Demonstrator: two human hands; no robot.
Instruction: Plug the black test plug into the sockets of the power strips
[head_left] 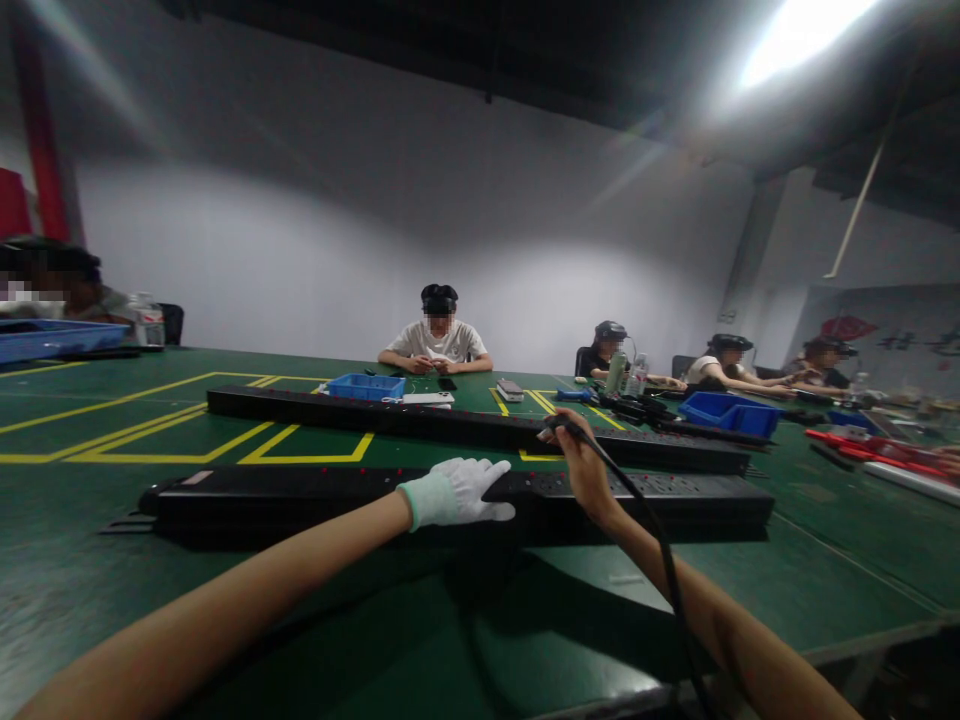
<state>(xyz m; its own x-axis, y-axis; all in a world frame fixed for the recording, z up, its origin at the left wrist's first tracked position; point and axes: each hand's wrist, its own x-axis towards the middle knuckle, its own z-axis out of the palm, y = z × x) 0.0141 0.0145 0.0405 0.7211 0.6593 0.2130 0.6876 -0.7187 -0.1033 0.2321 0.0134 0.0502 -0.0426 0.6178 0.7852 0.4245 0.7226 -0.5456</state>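
Note:
A long black power strip lies crosswise on the table in front of me, with small red parts and sockets along its top. My left hand, in a white glove with a mint cuff, rests on its middle with fingers stretched out. Bare and closed, my right hand is raised just above the strip's right half. It grips the end of a black cable, whose plug end pokes out past the fingertips. The cable hangs down along my right forearm. Behind lies a second long black power strip, roughly parallel.
The green table carries yellow tape lines. A small blue bin and a phone are beyond the strips. Another blue bin and red tools lie to the right. Several people sit around the table.

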